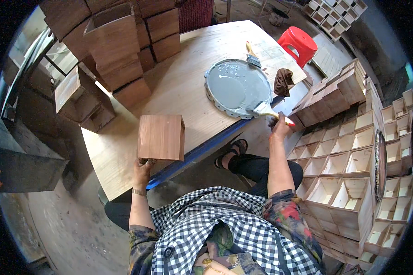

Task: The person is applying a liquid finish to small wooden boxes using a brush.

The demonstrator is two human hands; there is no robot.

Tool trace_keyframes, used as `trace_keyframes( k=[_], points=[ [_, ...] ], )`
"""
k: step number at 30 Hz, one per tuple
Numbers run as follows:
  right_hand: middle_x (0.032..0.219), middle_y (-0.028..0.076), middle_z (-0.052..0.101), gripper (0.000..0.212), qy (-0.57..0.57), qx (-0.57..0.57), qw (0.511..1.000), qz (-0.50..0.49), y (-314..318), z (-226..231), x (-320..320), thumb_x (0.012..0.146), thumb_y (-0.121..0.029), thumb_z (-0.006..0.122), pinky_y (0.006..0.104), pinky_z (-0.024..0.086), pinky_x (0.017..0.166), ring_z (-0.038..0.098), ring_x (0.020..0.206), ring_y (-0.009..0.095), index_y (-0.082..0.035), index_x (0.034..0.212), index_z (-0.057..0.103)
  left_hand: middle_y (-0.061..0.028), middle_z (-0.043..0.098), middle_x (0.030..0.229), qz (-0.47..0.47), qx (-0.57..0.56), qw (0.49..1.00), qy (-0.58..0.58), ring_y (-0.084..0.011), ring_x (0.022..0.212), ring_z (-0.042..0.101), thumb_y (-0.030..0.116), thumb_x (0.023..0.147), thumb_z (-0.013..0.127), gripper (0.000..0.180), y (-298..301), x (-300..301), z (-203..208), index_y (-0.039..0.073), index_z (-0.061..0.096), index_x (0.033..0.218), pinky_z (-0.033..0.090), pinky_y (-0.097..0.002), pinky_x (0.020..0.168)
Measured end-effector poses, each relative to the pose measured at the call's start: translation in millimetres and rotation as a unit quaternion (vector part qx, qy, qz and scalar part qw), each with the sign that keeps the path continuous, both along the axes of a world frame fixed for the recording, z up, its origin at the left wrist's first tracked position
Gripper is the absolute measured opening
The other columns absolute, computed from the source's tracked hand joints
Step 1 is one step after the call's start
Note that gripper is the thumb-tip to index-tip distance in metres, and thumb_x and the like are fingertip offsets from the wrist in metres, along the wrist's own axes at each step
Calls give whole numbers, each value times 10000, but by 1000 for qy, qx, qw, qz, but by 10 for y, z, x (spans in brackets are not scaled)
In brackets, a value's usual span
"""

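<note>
My left hand [143, 170] is closed on the near lower edge of a brown wooden box [160, 137], which is over the front of the pale table. A paintbrush [267, 110] with a light handle and red tip is gripped in my right hand [280, 128]. Its bristles rest at the near right rim of a round lid-like tray [215, 97], which holds a thin spread of greyish liquid. Against the lid's far edge lies a second brush [253, 60] with a wooden handle. A crumpled dark brown cloth [283, 82] sits right of the lid.
Stacked brown boxes [117, 50] rise at the table's [188, 50] far left, with another open box [83, 98] at its left edge. Many pale open boxes [335, 165] are piled on my right. Beyond the table stands a red plastic stool [298, 45].
</note>
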State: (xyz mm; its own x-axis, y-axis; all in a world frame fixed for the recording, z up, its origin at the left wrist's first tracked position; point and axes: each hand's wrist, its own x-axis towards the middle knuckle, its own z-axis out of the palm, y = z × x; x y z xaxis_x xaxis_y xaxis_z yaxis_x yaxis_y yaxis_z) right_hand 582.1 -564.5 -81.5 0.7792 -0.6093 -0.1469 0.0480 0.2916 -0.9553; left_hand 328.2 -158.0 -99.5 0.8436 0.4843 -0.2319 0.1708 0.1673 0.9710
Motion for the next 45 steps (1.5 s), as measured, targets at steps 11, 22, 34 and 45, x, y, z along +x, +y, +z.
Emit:
trace_keyframes(
  k=[11,22,34,45],
  points=[
    [618,17,518,215,11,-97,993,-61,-332,203,-497,764,-278,594,218,394,437,488,497,112,-73,802,539,-73,584,917,-37,27,998,54,-141,818,563,100,768,608,293,257,-337,40,-23,520,1019,470,-276,714],
    [660,-7,456,258,-158,-166,927,296,1686,1473,-922,806,-347,494,206,363,482,444,551,90,-106,714,505,-105,594,936,-68,-67,995,29,-151,890,550,20,689,662,376,492,-562,27,-15,533,1040,479,-262,746],
    [642,18,466,243,-165,-142,763,609,3052,1602,-1393,835,-267,517,175,292,391,412,505,60,-54,722,497,-79,609,885,-165,-33,985,49,-144,786,567,58,648,684,361,761,-500,185,-36,553,971,464,-264,713],
    [654,4,528,221,-166,-160,694,682,3452,1531,-1404,834,-261,534,179,301,416,421,500,40,-47,779,547,-28,619,834,-244,-63,968,-12,-104,779,544,36,623,690,303,998,-380,-6,11,603,912,428,-241,743]
  ],
)
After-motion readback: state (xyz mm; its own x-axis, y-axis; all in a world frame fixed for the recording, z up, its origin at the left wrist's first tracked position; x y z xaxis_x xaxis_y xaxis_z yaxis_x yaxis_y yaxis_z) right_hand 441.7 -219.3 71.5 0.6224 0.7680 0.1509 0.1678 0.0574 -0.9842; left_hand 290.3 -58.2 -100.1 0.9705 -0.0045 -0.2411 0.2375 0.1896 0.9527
